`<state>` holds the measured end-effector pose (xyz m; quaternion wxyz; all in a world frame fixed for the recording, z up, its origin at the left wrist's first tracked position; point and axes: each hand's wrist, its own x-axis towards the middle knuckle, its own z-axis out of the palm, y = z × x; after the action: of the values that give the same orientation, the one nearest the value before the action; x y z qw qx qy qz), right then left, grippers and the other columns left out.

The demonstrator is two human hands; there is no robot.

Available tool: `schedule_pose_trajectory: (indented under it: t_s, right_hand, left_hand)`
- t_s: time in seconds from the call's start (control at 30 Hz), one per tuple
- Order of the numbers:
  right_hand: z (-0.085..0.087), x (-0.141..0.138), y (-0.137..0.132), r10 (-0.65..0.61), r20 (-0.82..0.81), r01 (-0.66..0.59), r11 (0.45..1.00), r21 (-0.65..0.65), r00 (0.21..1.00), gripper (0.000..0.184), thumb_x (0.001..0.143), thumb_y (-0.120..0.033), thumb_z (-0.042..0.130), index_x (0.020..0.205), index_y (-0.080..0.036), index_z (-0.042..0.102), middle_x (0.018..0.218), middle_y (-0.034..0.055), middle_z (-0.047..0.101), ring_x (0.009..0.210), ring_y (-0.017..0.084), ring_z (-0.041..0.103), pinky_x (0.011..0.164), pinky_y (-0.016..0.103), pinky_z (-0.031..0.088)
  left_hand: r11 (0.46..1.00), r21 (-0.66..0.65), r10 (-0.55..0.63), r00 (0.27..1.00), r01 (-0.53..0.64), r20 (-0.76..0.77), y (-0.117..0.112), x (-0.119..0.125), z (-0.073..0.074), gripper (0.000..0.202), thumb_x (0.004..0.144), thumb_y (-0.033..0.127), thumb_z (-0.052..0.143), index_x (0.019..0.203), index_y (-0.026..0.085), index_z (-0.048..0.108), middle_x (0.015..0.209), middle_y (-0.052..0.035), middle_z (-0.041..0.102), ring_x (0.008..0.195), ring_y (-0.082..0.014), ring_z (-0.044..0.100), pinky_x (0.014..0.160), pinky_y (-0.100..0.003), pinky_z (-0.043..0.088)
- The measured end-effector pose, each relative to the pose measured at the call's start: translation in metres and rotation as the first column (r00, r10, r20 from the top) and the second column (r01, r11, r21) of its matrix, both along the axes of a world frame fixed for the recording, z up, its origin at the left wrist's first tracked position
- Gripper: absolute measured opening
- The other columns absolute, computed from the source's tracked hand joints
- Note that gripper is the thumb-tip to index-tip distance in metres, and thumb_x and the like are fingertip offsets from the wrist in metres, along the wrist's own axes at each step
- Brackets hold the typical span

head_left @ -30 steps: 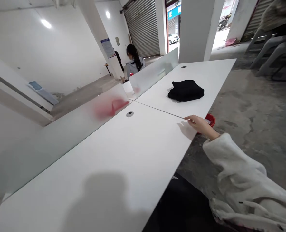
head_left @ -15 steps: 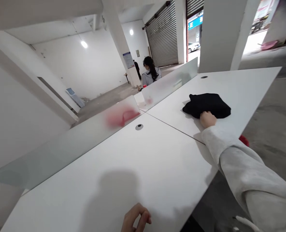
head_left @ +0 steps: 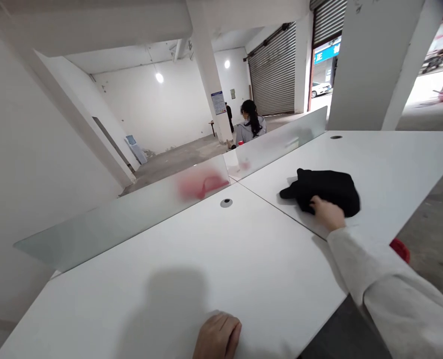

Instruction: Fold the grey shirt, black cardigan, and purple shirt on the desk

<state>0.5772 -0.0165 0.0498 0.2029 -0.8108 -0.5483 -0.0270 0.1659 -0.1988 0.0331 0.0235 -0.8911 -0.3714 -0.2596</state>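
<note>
1. Right hand lies on the near edge of the black cloth with its fingers sunk into the fabric. I cannot tell whether they pinch a fold or merely press on it. If it is only a press, a pull would likely slide the hand off and leave the cloth where it is.
2. The cloth sits folded on the far worktop, just past the seam, between the frosted divider and the open right edge. Caught by a single layer, the bundle could fall open and trail.
3. Dragged toward that right edge, it might go over onto the floor, beside the red object just below the edge.
4. Left hand is loosely clenched, holds nothing, and rests at the near edge of the near worktop. The reach looks long and the sleeve crosses the right edge, so a slip of the left hand could upset the lean.
</note>
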Motion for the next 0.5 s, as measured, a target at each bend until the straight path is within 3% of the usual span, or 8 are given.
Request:
schedule_pose_trajectory:
  t_s: [0.07,0.1,0.2,0.3,0.4,0.43,0.5]
  right_hand:
    - [0.008,-0.045,-0.015,0.218,-0.052,-0.215,0.974,0.071,0.974,0.020,0.090,-0.027,0.049,0.104,-0.019,0.059,0.089,0.0114,0.069,0.072,0.022,0.064,0.058,0.028,0.039]
    - [0.017,-0.068,-0.023,0.347,-0.120,-0.327,0.932,0.156,0.930,0.018,0.090,-0.027,0.048,0.103,-0.018,0.057,0.086,0.0100,0.069,0.071,0.021,0.064,0.060,0.028,0.041]
    - [0.064,-0.127,-0.049,0.653,-0.357,-0.503,0.750,0.430,0.668,0.021,0.095,-0.033,0.038,0.106,-0.019,0.050,0.056,-0.0016,0.060,0.056,0.017,0.061,0.063,0.028,0.044]
    - [0.125,-0.167,-0.075,0.833,-0.405,-0.431,0.544,0.719,0.377,0.020,0.093,-0.040,0.042,0.102,-0.023,0.046,0.059,-0.0048,0.060,0.064,0.016,0.064,0.074,0.030,0.046]
    - [0.174,-0.200,-0.099,0.937,-0.347,-0.289,0.346,0.893,0.050,0.025,0.089,-0.048,0.049,0.098,-0.025,0.046,0.062,-0.0070,0.055,0.067,0.015,0.066,0.071,0.029,0.047]
    - [0.185,-0.212,-0.106,0.946,-0.319,-0.271,0.293,0.917,-0.057,0.027,0.088,-0.050,0.050,0.099,-0.026,0.046,0.062,-0.0075,0.052,0.067,0.015,0.067,0.069,0.028,0.047]
    - [0.198,-0.238,-0.118,0.933,-0.272,-0.289,0.200,0.936,-0.237,0.030,0.086,-0.052,0.052,0.100,-0.026,0.046,0.062,-0.0078,0.049,0.069,0.016,0.067,0.067,0.029,0.048]
  left_hand:
    - [0.999,-0.003,0.036,0.999,-0.035,0.041,-0.004,0.003,0.005,0.026,0.092,0.019,0.037,0.073,0.021,0.053,0.062,0.0011,0.061,0.055,-0.0133,0.059,0.053,-0.024,0.046]
    - [0.998,-0.018,0.059,0.995,-0.057,0.080,-0.006,0.003,0.007,0.024,0.092,0.019,0.038,0.074,0.020,0.054,0.063,0.0008,0.062,0.056,-0.0133,0.059,0.054,-0.024,0.047]
    - [0.983,-0.122,0.163,0.958,-0.137,0.235,-0.010,-0.002,0.010,0.017,0.092,0.022,0.042,0.088,0.020,0.058,0.077,-0.0030,0.067,0.069,-0.0138,0.064,0.064,-0.024,0.052]
    - [0.938,-0.278,0.299,0.889,-0.206,0.348,0.003,-0.014,0.024,0.024,0.091,0.029,0.046,0.111,0.020,0.053,0.111,-0.0102,0.064,0.093,-0.0171,0.065,0.080,-0.030,0.053]
    - [0.900,-0.367,0.391,0.806,-0.234,0.445,0.035,-0.028,0.057,0.061,0.083,0.034,0.056,0.137,0.020,0.032,0.140,-0.0147,0.043,0.122,-0.0239,0.050,0.098,-0.041,0.045]
    - [0.909,-0.334,0.399,0.756,-0.250,0.520,0.048,-0.032,0.072,0.072,0.077,0.035,0.062,0.138,0.017,0.028,0.141,-0.0169,0.041,0.126,-0.0264,0.046,0.101,-0.043,0.042]
    - [0.875,-0.411,0.462,0.693,-0.256,0.554,0.071,-0.041,0.100,0.079,0.070,0.034,0.069,0.136,0.016,0.032,0.132,-0.0150,0.051,0.121,-0.0274,0.051,0.099,-0.042,0.043]
